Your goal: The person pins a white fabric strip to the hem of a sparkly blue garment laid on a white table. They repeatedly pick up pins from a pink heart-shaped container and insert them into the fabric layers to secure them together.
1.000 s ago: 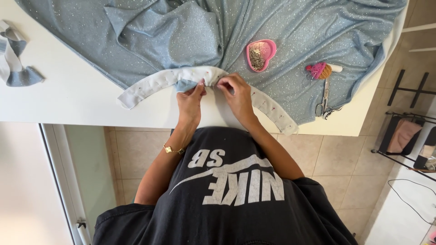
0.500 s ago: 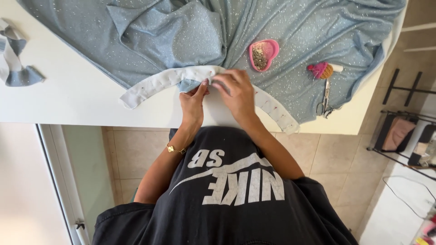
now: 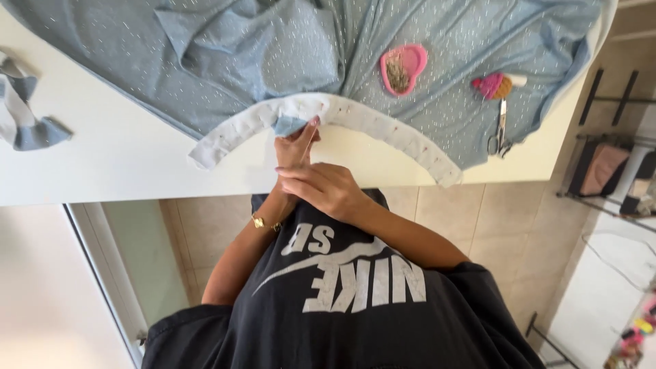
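A pale blue speckled fabric lies spread over the white table. A white curved band with pins runs along its near edge. My left hand, a gold bracelet on its wrist, pinches a small blue flap at the inner edge of the band. My right hand is drawn back over the table's edge, just below the left hand, with its fingers curled together. Whether those fingers hold anything cannot be made out.
A pink heart-shaped dish sits on the fabric. To its right lie a pink cupcake-shaped pincushion and small scissors. A grey-blue fabric scrap lies at the table's left end. A dark rack stands on the tiled floor at right.
My right hand has come off the band and pulled back toward my body. The left hand has stayed pinching the flap at the band.
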